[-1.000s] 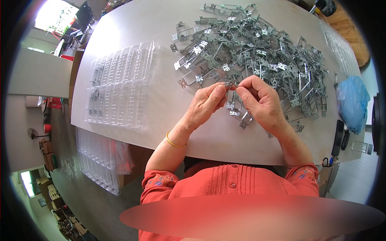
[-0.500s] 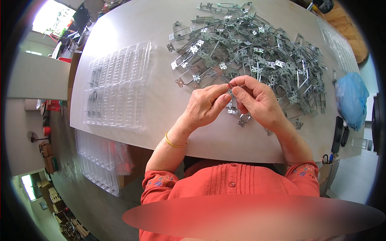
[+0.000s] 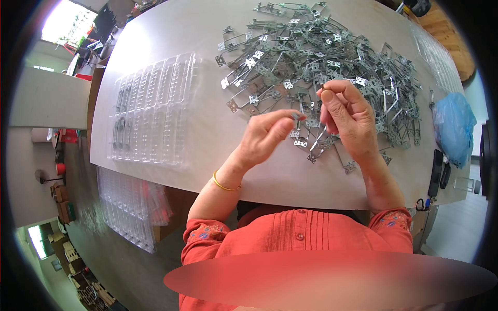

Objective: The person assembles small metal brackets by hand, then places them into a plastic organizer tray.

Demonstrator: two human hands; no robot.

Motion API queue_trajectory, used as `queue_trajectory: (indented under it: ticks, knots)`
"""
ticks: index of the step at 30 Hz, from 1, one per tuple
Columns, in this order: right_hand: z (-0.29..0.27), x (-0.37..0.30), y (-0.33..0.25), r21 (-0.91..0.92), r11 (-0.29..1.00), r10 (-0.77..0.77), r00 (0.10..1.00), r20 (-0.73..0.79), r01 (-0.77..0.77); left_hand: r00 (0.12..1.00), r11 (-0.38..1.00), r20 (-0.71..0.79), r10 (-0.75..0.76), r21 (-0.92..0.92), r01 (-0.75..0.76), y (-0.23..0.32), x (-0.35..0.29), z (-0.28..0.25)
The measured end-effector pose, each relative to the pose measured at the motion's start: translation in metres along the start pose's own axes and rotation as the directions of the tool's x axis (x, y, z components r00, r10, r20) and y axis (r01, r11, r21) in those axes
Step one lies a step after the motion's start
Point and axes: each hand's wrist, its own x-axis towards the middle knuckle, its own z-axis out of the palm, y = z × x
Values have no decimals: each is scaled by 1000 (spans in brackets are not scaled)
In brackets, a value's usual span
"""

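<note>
A heap of thin silvery metal brackets, long strips with punched plates at their ends, covers the far middle and right of the table. My left hand is closed in a pinch at the heap's near edge; a small grey metal piece shows between thumb and forefinger. To its right, my right hand is also pinched shut, over the brackets. What its fingertips hold is too small to make out. The two hands are apart. Several loose brackets lie below and between them.
A clear plastic tray with narrow slots lies at the left, metal parts in its leftmost slots. More clear trays sit lower, beside the table. A blue plastic bag and a dark phone-like object rest at the right edge.
My hands were together at the fingertips and have parted. The right has moved up and to the right; the left has stayed nearly in place, the metal piece now showing in it.
</note>
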Motion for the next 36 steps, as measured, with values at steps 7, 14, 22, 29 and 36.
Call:
queue_trajectory:
  ticks: [7, 14, 22, 29, 36]
  knots:
    - [7, -4, 12, -232, 973, 46, 986, 160, -8, 980, 934, -44, -196, -312, 173, 5, 2, -6]
    - [11, -5, 14, -249, 968, 74, 990, 117, -43, 986, 952, -42, -163, -270, 146, 3, 1, -7]
    - [10, -5, 13, -328, 944, 28, 992, 119, 13, 991, 986, -55, -122, -117, 115, 5, 3, -7]
    - [9, -5, 1, -333, 937, 159, 978, 135, -106, 994, 996, -67, -86, -19, 85, 5, 3, -10]
    - [3, 2, 6, -110, 959, 282, 925, 253, -263, 999, 992, -14, 33, 123, -31, -3, 0, -8]
